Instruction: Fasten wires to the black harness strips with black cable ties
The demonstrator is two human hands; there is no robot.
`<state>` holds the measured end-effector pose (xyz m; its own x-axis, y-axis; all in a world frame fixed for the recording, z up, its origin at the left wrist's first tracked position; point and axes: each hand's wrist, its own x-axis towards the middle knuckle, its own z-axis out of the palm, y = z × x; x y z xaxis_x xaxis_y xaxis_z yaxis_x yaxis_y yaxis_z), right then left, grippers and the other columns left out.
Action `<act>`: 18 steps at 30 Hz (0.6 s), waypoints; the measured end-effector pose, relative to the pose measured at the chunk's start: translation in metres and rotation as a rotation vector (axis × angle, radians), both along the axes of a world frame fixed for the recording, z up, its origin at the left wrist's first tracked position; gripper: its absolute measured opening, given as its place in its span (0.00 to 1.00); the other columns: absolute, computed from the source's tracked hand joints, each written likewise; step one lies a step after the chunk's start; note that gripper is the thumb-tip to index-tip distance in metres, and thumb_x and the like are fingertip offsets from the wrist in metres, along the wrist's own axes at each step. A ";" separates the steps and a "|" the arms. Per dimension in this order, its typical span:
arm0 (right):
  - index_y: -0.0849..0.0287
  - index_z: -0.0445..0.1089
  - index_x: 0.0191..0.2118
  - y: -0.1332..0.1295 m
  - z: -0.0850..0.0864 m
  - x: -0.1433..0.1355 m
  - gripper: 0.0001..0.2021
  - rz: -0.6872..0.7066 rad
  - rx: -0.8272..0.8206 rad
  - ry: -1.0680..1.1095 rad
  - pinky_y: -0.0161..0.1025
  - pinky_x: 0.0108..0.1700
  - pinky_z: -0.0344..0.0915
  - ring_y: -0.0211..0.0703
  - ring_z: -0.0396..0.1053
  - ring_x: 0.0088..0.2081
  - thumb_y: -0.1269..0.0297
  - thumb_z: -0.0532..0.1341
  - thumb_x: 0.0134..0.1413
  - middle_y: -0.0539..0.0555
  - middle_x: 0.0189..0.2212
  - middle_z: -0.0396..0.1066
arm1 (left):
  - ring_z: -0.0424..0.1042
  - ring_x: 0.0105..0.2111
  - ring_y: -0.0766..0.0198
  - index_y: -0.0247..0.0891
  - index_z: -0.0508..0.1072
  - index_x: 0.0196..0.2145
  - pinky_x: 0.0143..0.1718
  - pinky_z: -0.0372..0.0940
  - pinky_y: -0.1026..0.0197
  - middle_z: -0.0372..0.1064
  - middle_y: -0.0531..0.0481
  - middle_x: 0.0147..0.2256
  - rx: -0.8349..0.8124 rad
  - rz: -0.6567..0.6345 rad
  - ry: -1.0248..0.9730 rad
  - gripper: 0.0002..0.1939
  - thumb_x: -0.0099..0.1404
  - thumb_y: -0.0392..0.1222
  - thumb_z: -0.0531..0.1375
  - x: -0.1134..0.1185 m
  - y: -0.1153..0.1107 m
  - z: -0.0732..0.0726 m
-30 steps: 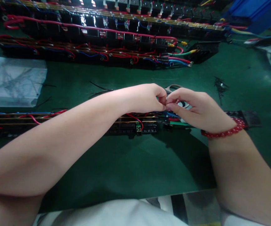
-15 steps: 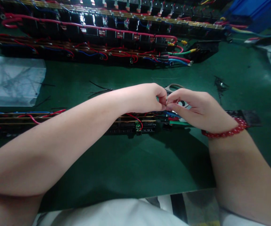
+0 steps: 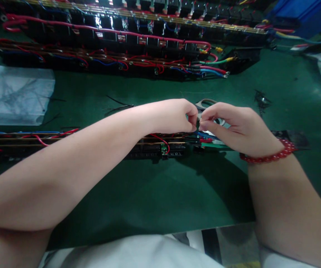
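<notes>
In the head view, the near wired strip (image 3: 174,149) lies left to right along the counter (image 3: 138,197), partly hidden under the left forearm. The left hand (image 3: 179,116) is above its right part, thumb and finger drawn into a narrow pinch; the right hand (image 3: 231,121), just beside it, pinches likewise. Whether anything thin is caught in either, I cannot tell. The strip looks long and fairly stiff, probably of some weight, so it is best held by its black body at two spread points; the loose wires (image 3: 207,140) at its right end should bend easily, and the small green board (image 3: 164,149) looks fragile. Scissors (image 3: 208,102) lie just beyond the hands, handles showing. On the far side, the far wired strips (image 3: 99,61) limit movement, and the plastic bag (image 3: 15,95) bounds the left; a broad band of counter toward the near edge gives most room.
</notes>
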<state>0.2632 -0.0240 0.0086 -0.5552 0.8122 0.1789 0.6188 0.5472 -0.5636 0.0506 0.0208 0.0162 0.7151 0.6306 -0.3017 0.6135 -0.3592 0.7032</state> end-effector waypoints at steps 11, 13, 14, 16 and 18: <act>0.51 0.69 0.38 -0.005 0.009 0.009 0.08 -0.240 0.060 0.351 0.44 0.34 0.70 0.41 0.73 0.30 0.74 0.62 0.58 0.48 0.29 0.71 | 0.72 0.35 0.62 0.44 0.80 0.39 0.38 0.61 0.61 0.78 0.53 0.36 -0.070 0.026 0.022 0.10 0.60 0.44 0.61 0.001 -0.001 0.003; 0.51 0.71 0.37 -0.005 0.010 0.008 0.09 -0.212 0.004 0.296 0.44 0.35 0.70 0.42 0.73 0.32 0.76 0.62 0.56 0.50 0.31 0.72 | 0.72 0.35 0.61 0.44 0.79 0.38 0.38 0.61 0.60 0.78 0.52 0.36 -0.074 0.033 0.015 0.10 0.60 0.44 0.60 0.001 -0.002 0.002; 0.51 0.71 0.36 -0.004 0.011 0.008 0.10 -0.181 -0.008 0.266 0.45 0.36 0.70 0.43 0.73 0.33 0.76 0.61 0.55 0.51 0.31 0.72 | 0.72 0.35 0.60 0.44 0.79 0.38 0.38 0.61 0.60 0.77 0.52 0.36 -0.077 0.036 0.016 0.10 0.59 0.44 0.61 0.001 -0.001 0.002; 0.51 0.71 0.31 -0.002 0.011 0.006 0.10 -0.106 0.014 0.202 0.46 0.37 0.70 0.45 0.73 0.35 0.77 0.59 0.54 0.52 0.31 0.73 | 0.72 0.35 0.60 0.44 0.79 0.37 0.38 0.61 0.59 0.77 0.51 0.36 -0.078 0.043 0.010 0.10 0.58 0.44 0.61 0.000 -0.001 0.001; 0.51 0.69 0.26 0.000 0.011 0.006 0.12 -0.040 0.062 0.146 0.46 0.38 0.70 0.45 0.73 0.34 0.77 0.58 0.54 0.51 0.30 0.74 | 0.71 0.34 0.60 0.43 0.78 0.36 0.37 0.61 0.59 0.77 0.51 0.35 -0.072 0.044 -0.017 0.09 0.58 0.43 0.60 0.000 0.000 0.000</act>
<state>0.2694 -0.0240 0.0193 -0.4868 0.8183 0.3057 0.5549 0.5599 -0.6152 0.0507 0.0204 0.0165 0.6925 0.6386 -0.3356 0.6153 -0.2801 0.7369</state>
